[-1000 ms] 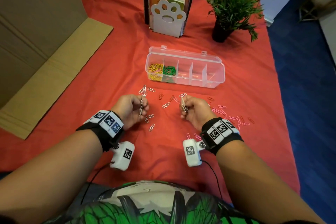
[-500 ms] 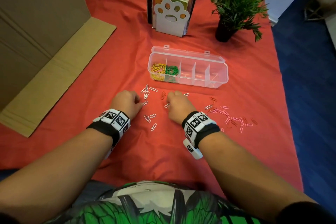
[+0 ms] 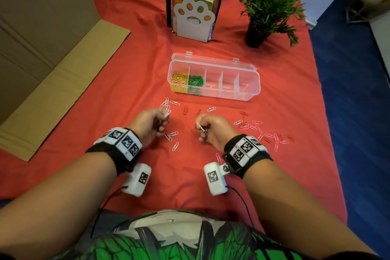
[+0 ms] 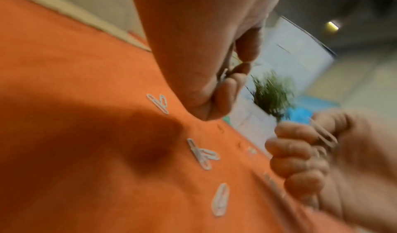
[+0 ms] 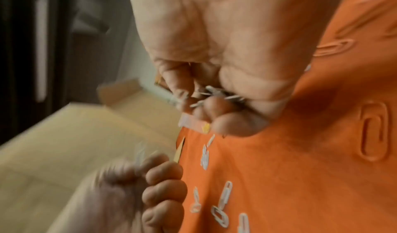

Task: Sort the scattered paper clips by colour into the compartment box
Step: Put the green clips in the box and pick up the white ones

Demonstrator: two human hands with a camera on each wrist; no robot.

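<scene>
Both hands have turned palm-inward and lifted off the cloth since half a second ago, when they lay knuckles-up among the clips. Left hand [image 3: 150,125] sits left of frame centre in the head view, fingers curled, pinching a white clip [image 3: 166,113] at its upper tip; the left wrist view shows metal between curled fingers [image 4: 227,87]. Right hand [image 3: 213,131] sits just right of centre, fingers curled round a small bunch of white clips [image 3: 203,131]; the right wrist view shows the bunch [image 5: 214,94] in the curl of the fingers.

Compartment box [image 3: 249,82], lid open, lies above the hands at mid-frame: yellow clips [image 3: 179,82] in its leftmost cell, green clips [image 3: 196,81] in the next. Loose white clips [image 3: 171,136] lie on the red cloth [image 3: 130,82] between the hands, more [image 3: 166,102] above the left hand. Pink clips [image 3: 256,129] are scattered right of the right hand, red ones [image 3: 186,110] below the box.

Upper frame: bookend with books [image 3: 194,19], potted plant [image 3: 266,4]; cardboard [image 3: 42,48] at left.
</scene>
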